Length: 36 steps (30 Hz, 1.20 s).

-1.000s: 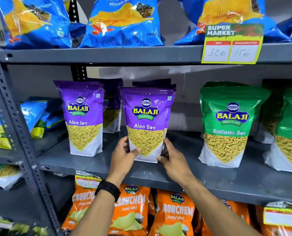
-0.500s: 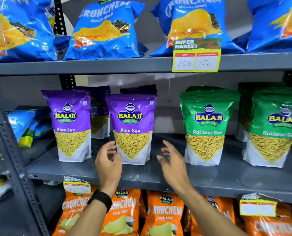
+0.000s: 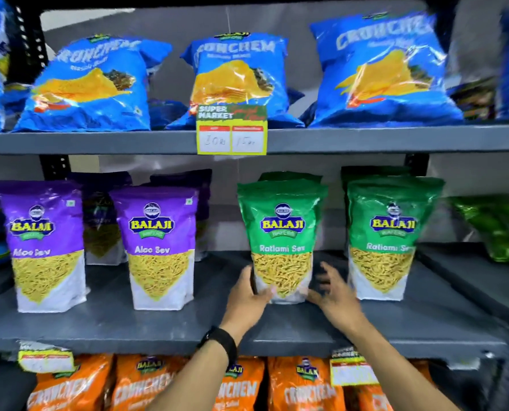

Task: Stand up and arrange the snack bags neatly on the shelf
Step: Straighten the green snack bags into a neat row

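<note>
A green Balaji Ratlami Sev bag (image 3: 283, 226) stands upright in the middle of the grey middle shelf (image 3: 158, 327), with another green bag close behind it. My left hand (image 3: 247, 301) clasps its lower left corner, thumb across the front. My right hand (image 3: 333, 298) is blurred, fingers spread, at the bag's lower right corner; only the thumb seems to touch. A second green bag (image 3: 392, 232) stands upright to the right. Two purple Aloo Sev bags (image 3: 158, 247) (image 3: 44, 244) stand upright to the left, with more behind them.
Blue Crunchem bags (image 3: 235, 75) lean along the top shelf above a yellow price tag (image 3: 232, 130). Orange Crunchem bags (image 3: 146, 387) fill the shelf below. A green bag (image 3: 496, 226) lies tilted at the far right. Dark slotted uprights frame the rack.
Both hands let go of the purple Aloo Sev bag and moved right to the green Ratlami Sev bag. The view shifted right and up.
</note>
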### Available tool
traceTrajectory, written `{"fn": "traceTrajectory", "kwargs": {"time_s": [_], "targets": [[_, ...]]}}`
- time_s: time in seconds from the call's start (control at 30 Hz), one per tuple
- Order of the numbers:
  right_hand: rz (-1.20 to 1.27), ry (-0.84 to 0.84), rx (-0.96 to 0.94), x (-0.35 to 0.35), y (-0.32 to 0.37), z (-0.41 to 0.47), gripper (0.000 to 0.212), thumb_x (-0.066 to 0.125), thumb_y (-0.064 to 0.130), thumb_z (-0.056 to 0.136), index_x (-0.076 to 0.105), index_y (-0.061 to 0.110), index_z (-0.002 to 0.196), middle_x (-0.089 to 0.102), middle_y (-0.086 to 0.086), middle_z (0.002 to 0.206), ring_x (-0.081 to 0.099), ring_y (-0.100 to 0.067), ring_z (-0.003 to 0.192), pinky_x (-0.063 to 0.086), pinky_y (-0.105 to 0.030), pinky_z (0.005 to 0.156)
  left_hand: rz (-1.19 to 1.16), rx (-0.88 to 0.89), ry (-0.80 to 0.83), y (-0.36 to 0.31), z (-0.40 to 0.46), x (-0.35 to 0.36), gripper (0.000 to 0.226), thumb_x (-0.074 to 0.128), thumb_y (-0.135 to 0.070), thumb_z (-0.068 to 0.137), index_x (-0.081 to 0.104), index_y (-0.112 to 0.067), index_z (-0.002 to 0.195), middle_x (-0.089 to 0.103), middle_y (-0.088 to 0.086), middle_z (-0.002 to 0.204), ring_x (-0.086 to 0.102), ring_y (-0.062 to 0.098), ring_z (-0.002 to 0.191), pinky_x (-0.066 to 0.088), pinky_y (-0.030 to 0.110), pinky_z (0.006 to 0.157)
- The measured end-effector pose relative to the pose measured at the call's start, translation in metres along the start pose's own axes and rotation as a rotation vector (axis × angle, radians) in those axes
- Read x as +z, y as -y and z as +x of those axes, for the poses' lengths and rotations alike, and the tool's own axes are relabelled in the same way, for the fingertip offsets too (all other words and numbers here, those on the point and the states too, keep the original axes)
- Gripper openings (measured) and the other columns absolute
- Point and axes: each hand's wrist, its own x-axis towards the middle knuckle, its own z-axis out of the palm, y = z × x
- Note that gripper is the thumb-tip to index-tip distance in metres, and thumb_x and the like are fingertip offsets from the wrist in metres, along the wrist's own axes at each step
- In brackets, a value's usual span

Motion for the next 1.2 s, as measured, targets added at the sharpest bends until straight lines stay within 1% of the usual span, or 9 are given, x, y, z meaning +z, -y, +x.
{"fn": "traceTrajectory", "kwargs": {"time_s": [0.1,0.23,0.43,0.63,0.8,0.9,0.97,1.1,1.2], "targets": [[-0.073,-0.004,-0.064,0.0,-0.009,0.003,0.073,0.082,0.017,0.088,0.046,0.017,0.151,0.063,0.023,0.105,0.069,-0.018,0.106,0.055,-0.037,0.095,0.13,0.114,0.003,0.002,0.0,0.007,0.051,0.073,-0.042,0.09,0.057,-0.036,0.137,0.074,-0.013,0.132,0.069,0.011,0.12,0.056,0.032,0.094],[-0.128,-0.157,-0.085,-0.006,-0.009,-0.002,0.048,0.079,0.016,0.087,0.057,0.021,0.13,0.058,0.023,0.094,0.063,-0.018,0.097,0.044,-0.031,0.081,0.287,0.23,0.119,0.005,-0.005,0.011,0.065,0.066,-0.041,0.096,0.041,-0.047,0.156,0.07,-0.019,0.14,0.065,0.003,0.124,0.056,0.029,0.1],[-0.066,-0.2,-0.014,-0.012,-0.005,-0.006,0.048,0.078,0.009,0.085,0.058,0.018,0.129,0.072,-0.005,0.114,0.069,-0.026,0.106,0.055,-0.039,0.093,0.277,0.2,0.154,0.002,-0.007,0.013,0.064,0.065,-0.04,0.097,0.038,-0.057,0.152,0.068,-0.023,0.142,0.065,0.003,0.13,0.054,0.032,0.11],[-0.067,-0.173,-0.011,-0.013,-0.006,-0.007,0.056,0.081,0.016,0.085,0.056,0.018,0.136,0.068,-0.007,0.119,0.066,-0.025,0.107,0.052,-0.035,0.09,0.311,0.18,0.098,0.002,-0.012,0.014,0.061,0.065,-0.042,0.096,0.04,-0.057,0.149,0.07,-0.024,0.139,0.067,0.004,0.127,0.056,0.037,0.108],[-0.001,-0.099,0.009,-0.026,-0.009,-0.01,0.065,0.083,0.018,0.082,0.054,0.021,0.141,0.068,-0.004,0.122,0.064,-0.025,0.115,0.052,-0.04,0.1,0.272,0.142,-0.135,0.002,-0.019,0.014,0.056,0.075,-0.032,0.091,0.058,-0.044,0.144,0.074,-0.026,0.117,0.067,-0.018,0.098,0.055,0.021,0.095],[0.064,-0.088,-0.002,-0.049,-0.019,-0.024,0.066,0.084,0.016,0.082,0.057,0.023,0.142,0.067,-0.001,0.118,0.067,-0.021,0.108,0.053,-0.033,0.095,0.15,0.136,-0.419,-0.005,-0.031,0.022,0.041,0.069,-0.01,0.091,0.075,-0.032,0.124,0.078,-0.019,0.101,0.071,-0.009,0.09,0.062,0.029,0.087],[0.058,-0.171,-0.044,-0.074,-0.029,-0.031,0.057,0.082,0.012,0.083,0.062,0.025,0.135,0.07,0.004,0.11,0.07,-0.016,0.1,0.057,-0.033,0.09,0.078,0.174,-0.495,-0.017,-0.043,0.041,0.035,0.066,-0.009,0.09,0.077,-0.038,0.106,0.079,-0.02,0.087,0.072,-0.005,0.087,0.06,0.02,0.075],[0.049,-0.469,-0.06,-0.129,-0.049,-0.028,0.048,0.077,0.008,0.084,0.063,0.022,0.127,0.072,0.002,0.107,0.072,-0.023,0.096,0.059,-0.032,0.089,0.013,0.163,-0.194,-0.049,-0.049,0.105,0.027,0.068,-0.021,0.091,0.078,-0.043,0.104,0.079,-0.024,0.092,0.073,0.0,0.08,0.052,0.011,0.068],[0.01,-0.457,-0.022,-0.161,-0.066,-0.008,0.063,0.086,0.016,0.081,0.055,0.017,0.136,0.067,0.003,0.116,0.069,-0.029,0.112,0.05,-0.017,0.084,0.083,0.107,0.071,-0.07,-0.034,0.156,0.06,0.068,-0.032,0.098,0.051,-0.028,0.155,0.073,-0.011,0.136,0.072,0.001,0.113,0.054,0.015,0.094]]}}
